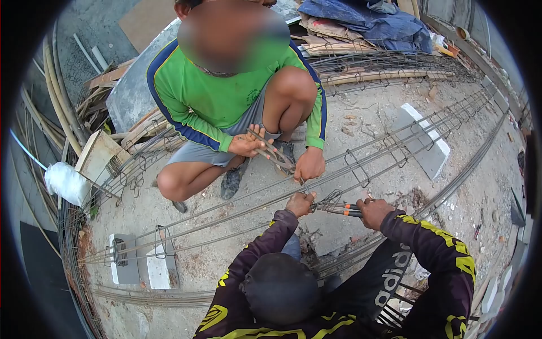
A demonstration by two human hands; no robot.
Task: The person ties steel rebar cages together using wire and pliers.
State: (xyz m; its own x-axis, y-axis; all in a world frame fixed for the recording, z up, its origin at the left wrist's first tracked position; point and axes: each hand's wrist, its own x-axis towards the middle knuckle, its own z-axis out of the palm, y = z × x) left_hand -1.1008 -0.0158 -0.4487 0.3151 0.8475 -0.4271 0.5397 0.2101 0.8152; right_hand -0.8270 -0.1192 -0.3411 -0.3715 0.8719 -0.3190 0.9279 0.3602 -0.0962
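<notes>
My right hand [375, 213] is closed around the orange-and-black handles of pliers [352, 210], whose jaws point left toward a tangle of bent wire [332, 198]. Close by, my left hand [300, 204] is closed at the lower bars; what lies between its fingers is hidden. Long thin steel bars [226, 222] run diagonally past both hands, with square stirrups [357, 168] hung around them. Across the bars squats a co-worker in a green shirt [226, 101]. One of that person's hands grips rusty pincers [274, 153]; the other is closed at the bars.
Pale blocks [161, 266] sit under the bars at left, and a grey slab with a white edge [423, 141] lies at right. Bundled rods [451, 186] curve along the ground. A blue tarp [367, 22] and stacked wood lie behind. A white bag [66, 182] is at far left.
</notes>
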